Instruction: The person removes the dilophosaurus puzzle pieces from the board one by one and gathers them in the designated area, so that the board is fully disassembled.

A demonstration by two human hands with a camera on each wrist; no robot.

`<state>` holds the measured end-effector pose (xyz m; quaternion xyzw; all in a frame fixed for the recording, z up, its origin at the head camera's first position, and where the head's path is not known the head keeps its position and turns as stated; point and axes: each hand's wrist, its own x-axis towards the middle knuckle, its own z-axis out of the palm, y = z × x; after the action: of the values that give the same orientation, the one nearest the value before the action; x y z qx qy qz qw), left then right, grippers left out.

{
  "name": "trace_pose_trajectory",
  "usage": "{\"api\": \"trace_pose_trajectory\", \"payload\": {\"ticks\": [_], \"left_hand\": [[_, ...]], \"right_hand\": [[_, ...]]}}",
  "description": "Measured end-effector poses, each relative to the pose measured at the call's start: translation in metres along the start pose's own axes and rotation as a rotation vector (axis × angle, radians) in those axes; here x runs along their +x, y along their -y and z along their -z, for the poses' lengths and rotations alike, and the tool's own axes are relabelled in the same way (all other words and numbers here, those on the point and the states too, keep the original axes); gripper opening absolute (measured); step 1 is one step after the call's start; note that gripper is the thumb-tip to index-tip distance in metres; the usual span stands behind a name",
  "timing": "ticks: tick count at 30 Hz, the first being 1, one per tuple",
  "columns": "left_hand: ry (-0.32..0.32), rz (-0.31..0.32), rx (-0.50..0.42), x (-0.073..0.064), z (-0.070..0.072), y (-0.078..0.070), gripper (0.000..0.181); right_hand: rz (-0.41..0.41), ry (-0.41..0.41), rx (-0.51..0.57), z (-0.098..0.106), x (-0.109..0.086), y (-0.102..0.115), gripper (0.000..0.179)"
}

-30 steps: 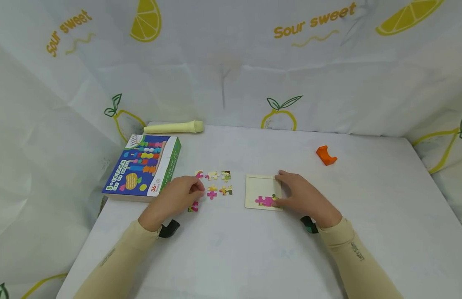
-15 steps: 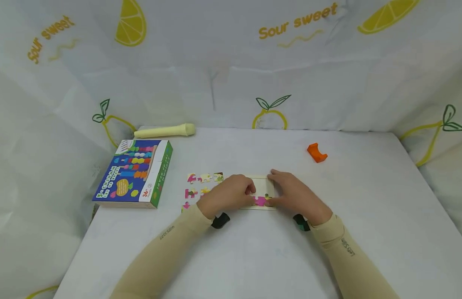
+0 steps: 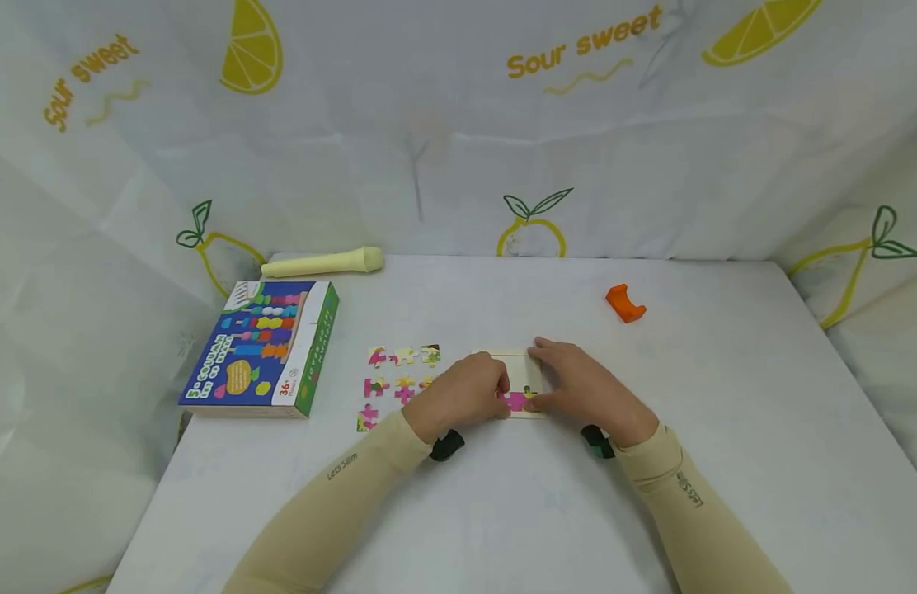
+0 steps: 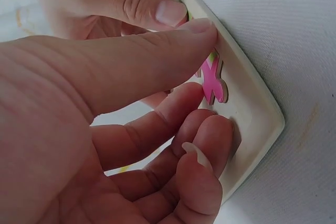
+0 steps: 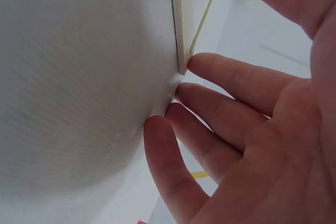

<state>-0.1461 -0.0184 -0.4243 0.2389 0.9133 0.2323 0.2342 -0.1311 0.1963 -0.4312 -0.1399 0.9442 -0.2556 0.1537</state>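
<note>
A pale wooden puzzle tray [image 3: 522, 365] lies between my hands, with pink and green jigsaw pieces [image 3: 514, 401] along its near side. My left hand [image 3: 462, 390] reaches over the tray's left part. In the left wrist view its thumb and index finger pinch a pink jigsaw piece [image 4: 212, 81] low in the tray, partly hidden by the thumb. My right hand [image 3: 594, 389] grips the tray's right side, index finger at the far corner and thumb near the green piece. In the right wrist view, the index fingertip [image 5: 198, 62] touches the tray's corner.
Several loose jigsaw pieces [image 3: 404, 388] lie left of the tray, partly behind my left hand. A blue game box [image 3: 254, 346] stands at the left, a pale yellow microphone-shaped stick [image 3: 321, 263] behind it. An orange notched block [image 3: 624, 304] sits at the back right.
My left hand has moved right from the loose pieces to the tray, and has settled there in the last half second. My right hand stays on the tray. The head view has shifted slightly.
</note>
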Motion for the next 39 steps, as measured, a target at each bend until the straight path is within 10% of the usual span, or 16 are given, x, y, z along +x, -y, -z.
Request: {"api": "trace_pose_trajectory", "payload": {"ticks": [39], "left_hand": [[-0.048,0.017,0.065,-0.0006,-0.0016,-0.0045,0.015]], "right_hand": [[0.002,0.018,0.004,0.0024,0.0011,0.0008,0.086]]}}
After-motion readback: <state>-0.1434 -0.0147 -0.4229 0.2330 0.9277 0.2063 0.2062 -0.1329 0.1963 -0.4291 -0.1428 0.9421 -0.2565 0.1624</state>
